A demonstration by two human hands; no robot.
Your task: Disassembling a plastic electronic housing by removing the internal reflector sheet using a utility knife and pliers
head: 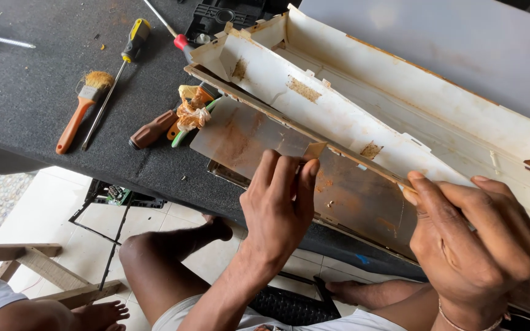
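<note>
A long white plastic housing point(363, 104) with brown glue stains lies across the dark table. A rusty, translucent metal-grey panel strip point(240, 135) hangs along its near edge. My left hand point(280, 199) presses on this strip and pinches a small tan flap of tape point(314, 149) at its upper edge. My right hand point(473, 239) grips the housing's near edge further right, with the thumb tip on the rim and the fingers curled over the strip.
On the dark felt-covered table point(38, 73) lie a brush with an orange handle point(81, 107), a yellow-handled screwdriver point(124, 61), a brown-handled tool point(153, 129), crumpled tape point(191, 110) and a red-tipped screwdriver point(176, 37). Below are tiled floor, my knee point(154, 263) and a wooden frame point(32, 260).
</note>
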